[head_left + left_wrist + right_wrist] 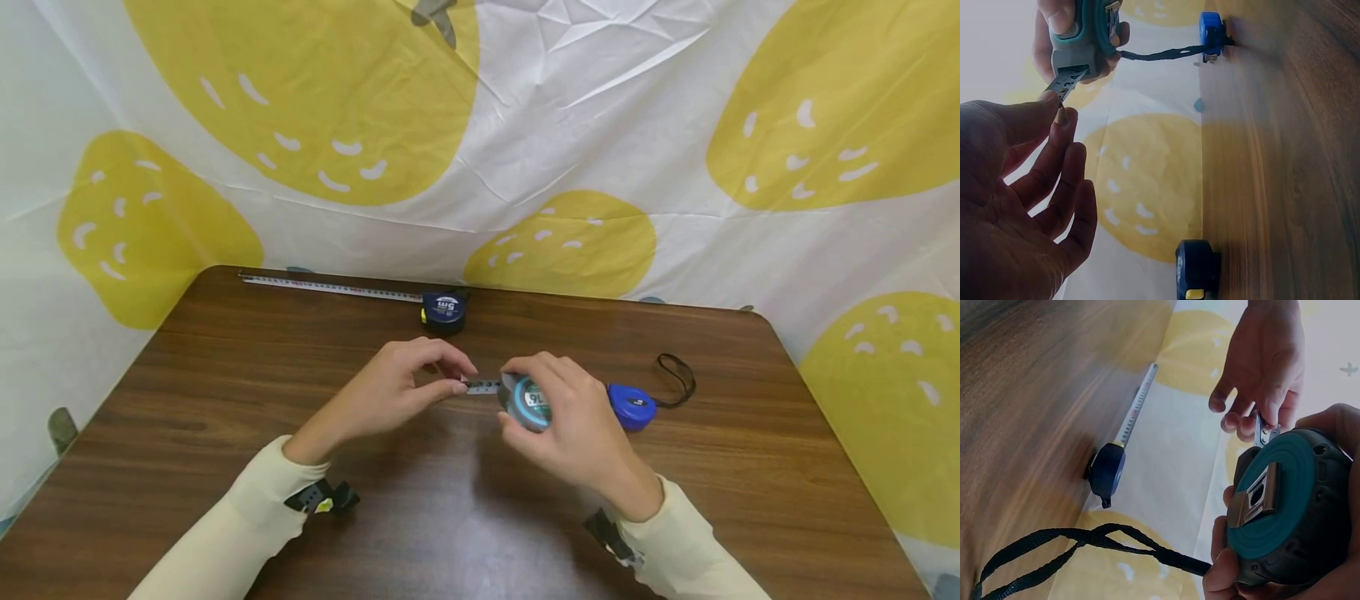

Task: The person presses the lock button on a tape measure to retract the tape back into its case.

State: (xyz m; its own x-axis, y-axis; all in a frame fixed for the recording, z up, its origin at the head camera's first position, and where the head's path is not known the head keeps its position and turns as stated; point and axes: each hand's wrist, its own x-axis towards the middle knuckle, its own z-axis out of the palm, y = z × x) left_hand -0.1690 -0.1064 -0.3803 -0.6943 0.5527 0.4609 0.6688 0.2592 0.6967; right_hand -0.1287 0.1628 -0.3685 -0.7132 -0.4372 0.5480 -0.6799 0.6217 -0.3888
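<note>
My right hand point(581, 421) grips a round grey and teal tape measure point(532, 403) above the table. Its thumb lies against the teal button on top, as the left wrist view shows. A short length of numbered steel blade point(1071, 80) sticks out of the mouth towards the left. Between thumb and forefinger, my left hand point(401, 385) pinches the hooked end of that blade, its other fingers loosely bent. A metal belt clip point(1259, 495) sits on the side of the case, and a black wrist strap point(1110, 536) hangs from it.
On the brown wooden table point(225, 433), a navy tape measure point(444, 312) lies towards the back, its blade point(330, 287) drawn out to the left. A blue tape measure point(632, 407) lies beyond my right hand. A lemon-print cloth point(570, 150) hangs behind the table.
</note>
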